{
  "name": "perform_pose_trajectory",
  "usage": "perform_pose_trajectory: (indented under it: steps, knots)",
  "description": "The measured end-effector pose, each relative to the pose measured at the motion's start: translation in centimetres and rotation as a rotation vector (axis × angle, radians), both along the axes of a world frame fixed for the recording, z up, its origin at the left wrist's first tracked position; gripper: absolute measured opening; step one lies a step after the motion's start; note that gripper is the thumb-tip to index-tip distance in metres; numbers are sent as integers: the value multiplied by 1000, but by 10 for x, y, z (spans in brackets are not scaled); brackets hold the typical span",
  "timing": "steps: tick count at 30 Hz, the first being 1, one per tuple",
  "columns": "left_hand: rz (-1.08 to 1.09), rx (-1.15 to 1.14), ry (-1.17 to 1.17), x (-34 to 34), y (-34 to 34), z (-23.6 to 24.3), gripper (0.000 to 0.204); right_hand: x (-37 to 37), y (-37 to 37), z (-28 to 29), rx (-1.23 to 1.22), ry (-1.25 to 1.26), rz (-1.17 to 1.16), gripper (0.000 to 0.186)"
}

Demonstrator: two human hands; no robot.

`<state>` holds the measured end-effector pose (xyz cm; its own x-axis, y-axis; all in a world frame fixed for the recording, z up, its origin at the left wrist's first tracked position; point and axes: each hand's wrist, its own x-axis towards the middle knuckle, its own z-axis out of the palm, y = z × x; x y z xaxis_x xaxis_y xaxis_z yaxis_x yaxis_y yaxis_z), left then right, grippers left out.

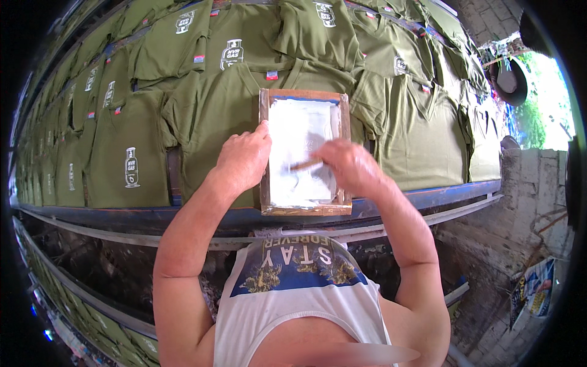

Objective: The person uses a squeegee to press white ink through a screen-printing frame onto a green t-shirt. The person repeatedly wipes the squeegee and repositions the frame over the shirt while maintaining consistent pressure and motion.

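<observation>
A wooden screen-printing frame point(307, 211) lies on an olive green T-shirt point(211, 116), its mesh mostly covered with white ink point(293, 122). My left hand point(246, 154) is closed on the frame's left side, near the middle of that edge. Over the right half of the mesh, my right hand point(354, 166) grips a squeegee point(306, 164) with a brown wooden edge showing, slightly smeared by motion. The squeegee's blade is hard to make out against the white. A faint printed design shows through the mesh beside my right hand.
Olive T-shirts lie in rows along the long table; one on the left point(125, 131) bears a white gas-cylinder print, while one on the right point(422, 144) shows no print. A metal rail point(202, 240) runs along the near edge. A brick wall point(532, 183) stands at right.
</observation>
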<state>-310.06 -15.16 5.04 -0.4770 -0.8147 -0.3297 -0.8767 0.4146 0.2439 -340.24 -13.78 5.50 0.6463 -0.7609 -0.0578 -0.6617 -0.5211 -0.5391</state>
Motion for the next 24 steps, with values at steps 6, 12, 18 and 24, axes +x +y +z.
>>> perform_pose_trajectory:
  steps: [6, 12, 18, 24]
  knots:
    - [23, 8, -30, 0, 0, -1, 79, 14, -85, -15, -160, -128, -250, 37]
    - [38, 8, -30, 0, -1, 1, 69, 13, -76, -18, -164, -119, -191, 46]
    - [81, -48, 19, 2, 10, -9, 51, 7, -25, -15, -146, -160, -76, 46]
    - [233, -241, 345, 4, 38, -53, 49, 9, 54, -11, -101, -175, -82, 49]
